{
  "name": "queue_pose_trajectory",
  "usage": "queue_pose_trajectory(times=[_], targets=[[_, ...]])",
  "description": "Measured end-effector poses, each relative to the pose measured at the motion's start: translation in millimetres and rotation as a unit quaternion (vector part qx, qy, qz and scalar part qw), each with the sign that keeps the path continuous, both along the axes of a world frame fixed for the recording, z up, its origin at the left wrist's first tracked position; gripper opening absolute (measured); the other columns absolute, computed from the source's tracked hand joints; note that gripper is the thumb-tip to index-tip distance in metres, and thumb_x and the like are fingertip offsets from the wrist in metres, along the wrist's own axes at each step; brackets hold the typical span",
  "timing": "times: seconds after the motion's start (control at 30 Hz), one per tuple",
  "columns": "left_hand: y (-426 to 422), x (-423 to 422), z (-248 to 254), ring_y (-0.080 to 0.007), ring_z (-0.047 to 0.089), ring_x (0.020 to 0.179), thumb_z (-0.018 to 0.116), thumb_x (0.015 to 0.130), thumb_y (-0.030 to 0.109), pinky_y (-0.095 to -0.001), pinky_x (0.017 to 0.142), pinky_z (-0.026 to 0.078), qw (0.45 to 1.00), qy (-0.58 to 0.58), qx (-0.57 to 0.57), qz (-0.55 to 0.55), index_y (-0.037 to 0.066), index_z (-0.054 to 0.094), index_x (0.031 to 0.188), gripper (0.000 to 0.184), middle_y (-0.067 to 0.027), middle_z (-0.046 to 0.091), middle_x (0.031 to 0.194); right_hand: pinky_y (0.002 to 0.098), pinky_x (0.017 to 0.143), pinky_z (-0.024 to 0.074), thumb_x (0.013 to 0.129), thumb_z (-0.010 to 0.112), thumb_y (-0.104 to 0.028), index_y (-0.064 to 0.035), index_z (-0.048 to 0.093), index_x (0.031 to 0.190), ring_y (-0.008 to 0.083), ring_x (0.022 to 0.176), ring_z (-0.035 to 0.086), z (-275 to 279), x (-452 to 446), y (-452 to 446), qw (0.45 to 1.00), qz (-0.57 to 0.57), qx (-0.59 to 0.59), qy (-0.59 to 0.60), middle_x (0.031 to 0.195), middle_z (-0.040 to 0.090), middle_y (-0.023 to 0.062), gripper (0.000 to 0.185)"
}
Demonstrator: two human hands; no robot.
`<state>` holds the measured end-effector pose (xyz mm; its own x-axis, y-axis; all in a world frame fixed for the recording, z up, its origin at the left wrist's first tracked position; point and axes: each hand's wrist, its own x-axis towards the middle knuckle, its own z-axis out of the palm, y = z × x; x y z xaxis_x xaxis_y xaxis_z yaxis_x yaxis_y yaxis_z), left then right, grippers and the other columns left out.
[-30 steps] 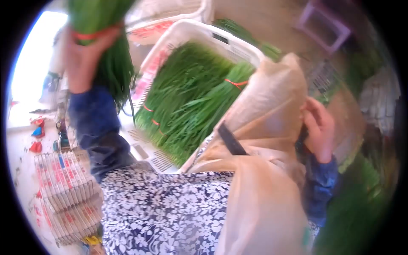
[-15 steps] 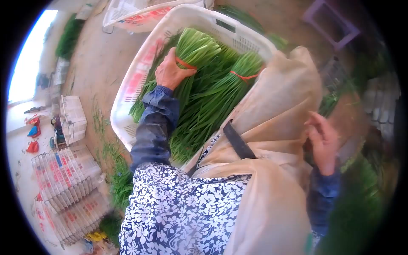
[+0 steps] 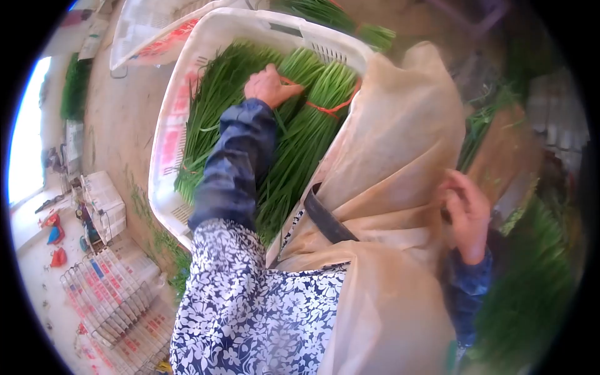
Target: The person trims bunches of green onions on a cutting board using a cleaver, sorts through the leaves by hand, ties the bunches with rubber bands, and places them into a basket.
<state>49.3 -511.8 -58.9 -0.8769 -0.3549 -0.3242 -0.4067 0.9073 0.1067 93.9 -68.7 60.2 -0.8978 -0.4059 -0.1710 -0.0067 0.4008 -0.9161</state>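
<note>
My left hand [image 3: 270,86] is inside a white plastic basket [image 3: 164,134], closed around a bundle of green chives [image 3: 300,64] at its red band. Part of that bundle lies hidden under my hand and sleeve. Touching it on the right is another chive bundle [image 3: 334,81], tied with a red band [image 3: 325,110]. Loose-looking green leaves [image 3: 215,94] fill the left side of the basket. Off to the right, beside the tan apron [image 3: 406,137], my right hand [image 3: 465,212] holds nothing, its fingers apart and slightly curled.
Another white basket [image 3: 147,31] stands behind the first. More banded chives [image 3: 325,14] lie beyond the rim. Stacked white crates [image 3: 109,287] are at lower left, and a blurred green heap [image 3: 525,294] is at lower right. Scattered leaves lie on the brown floor [image 3: 115,119].
My left hand has lowered the chive bundle among the others in the basket, close beside the right-hand bundle. My right hand stays empty in about the same place. The view has shifted somewhat.
</note>
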Motion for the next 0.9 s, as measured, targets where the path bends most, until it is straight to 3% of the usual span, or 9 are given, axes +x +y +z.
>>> queue_pose_trajectory(times=[0.1, 0.27, 0.37, 0.47, 0.5, 0.53, 0.63, 0.8, 0.9], targets=[[4, -4, -19, -0.0396, 0.064, 0.102, 0.076, 0.066, 0.058, -0.0459, 0.087, 0.051, 0.995, 0.046, -0.06, -0.063, -0.006, 0.046, 0.128, 0.093, -0.0265, 0.065, 0.112, 0.0264, 0.072, 0.0492, 0.091, 0.059, 0.003, 0.0024, 0.061, 0.12, 0.0144, 0.078, 0.06, 0, -3, 2, 0.999, -0.006, 0.019, 0.037, 0.093, 0.065, 0.0088, 0.03], [7, -1, -28, -0.0406, 0.062, 0.102, 0.083, 0.06, 0.036, -0.0469, 0.086, 0.05, 0.994, 0.099, 0.033, 0.003, 0.001, 0.039, 0.138, 0.096, -0.0241, 0.064, 0.111, 0.0266, 0.073, 0.0495, 0.091, 0.06, 0.002, 0.0024, 0.061, 0.12, 0.0142, 0.079, 0.061, -10, 1, 11, 0.999, -0.036, 0.006, 0.019, 0.093, 0.065, 0.0088, 0.029], [16, 3, -16, -0.0415, 0.063, 0.1, 0.082, 0.061, 0.034, -0.047, 0.084, 0.051, 0.987, 0.157, -0.018, -0.006, 0.002, 0.037, 0.14, 0.096, -0.0226, 0.063, 0.109, 0.0264, 0.074, 0.0494, 0.091, 0.06, 0.002, 0.0023, 0.061, 0.12, 0.0134, 0.08, 0.06, -13, -1, 15, 0.999, -0.049, 0.005, 0.007, 0.094, 0.066, 0.0082, 0.028], [32, 6, -39, -0.0426, 0.061, 0.103, 0.081, 0.06, 0.032, -0.0491, 0.086, 0.05, 0.982, 0.159, -0.096, 0.019, 0.004, 0.035, 0.143, 0.099, -0.022, 0.062, 0.109, 0.0263, 0.074, 0.0493, 0.091, 0.06, 0.002, 0.0024, 0.061, 0.119, 0.0125, 0.081, 0.06, -16, 3, 19, 0.999, -0.044, 0.007, -0.005, 0.094, 0.066, 0.0076, 0.028], [36, 6, -52, -0.0424, 0.056, 0.111, 0.081, 0.06, 0.032, -0.051, 0.092, 0.046, 0.984, 0.147, -0.095, -0.002, 0.007, 0.031, 0.148, 0.105, -0.0212, 0.057, 0.121, 0.0262, 0.073, 0.0492, 0.091, 0.06, 0.002, 0.0025, 0.062, 0.119, 0.0121, 0.081, 0.06, -17, 0, 19, 0.999, -0.044, 0.005, 0.016, 0.094, 0.066, 0.0073, 0.028], [28, 2, -60, -0.0424, 0.056, 0.111, 0.081, 0.06, 0.032, -0.051, 0.092, 0.046, 0.984, 0.15, -0.092, -0.007, 0.007, 0.031, 0.148, 0.105, -0.0212, 0.057, 0.121, 0.0262, 0.073, 0.0492, 0.091, 0.06, 0.002, 0.0025, 0.062, 0.119, 0.0121, 0.081, 0.06, -16, -1, 19, 0.999, -0.05, 0.007, 0.019, 0.094, 0.066, 0.0073, 0.028], [23, 23, -15, -0.0408, 0.047, 0.125, 0.082, 0.056, 0.031, -0.0564, 0.1, 0.039, 0.997, 0.048, -0.058, -0.034, 0.013, 0.021, 0.154, 0.117, -0.0139, 0.042, 0.146, 0.0263, 0.075, 0.0502, 0.092, 0.062, -0.001, 0.0018, 0.061, 0.122, 0.012, 0.083, 0.061, -14, 3, 26, 0.998, -0.062, 0.001, -0.015, 0.095, 0.065, 0.0066, 0.03], [1, 104, 29, -0.0442, 0.042, 0.129, 0.084, 0.052, 0.026, -0.0599, 0.103, 0.035, 0.995, -0.043, -0.078, -0.046, 0.013, 0.021, 0.155, 0.121, -0.0143, 0.038, 0.15, 0.0267, 0.077, 0.0511, 0.096, 0.06, -0.007, 0.0, 0.062, 0.124, 0.0126, 0.085, 0.061, -28, 1, 37, 0.997, -0.058, -0.001, -0.047, 0.099, 0.065, 0.0064, 0.029], [-6, 161, 37, -0.0478, 0.037, 0.133, 0.083, 0.055, 0.025, -0.0615, 0.103, 0.035, 0.977, -0.031, -0.184, -0.102, 0.012, 0.022, 0.154, 0.117, -0.0173, 0.033, 0.153, 0.027, 0.078, 0.0511, 0.097, 0.059, -0.007, 0.0008, 0.06, 0.126, 0.0133, 0.088, 0.061, -34, 0, 37, 0.998, -0.052, 0.016, -0.032, 0.1, 0.065, 0.0062, 0.03]])
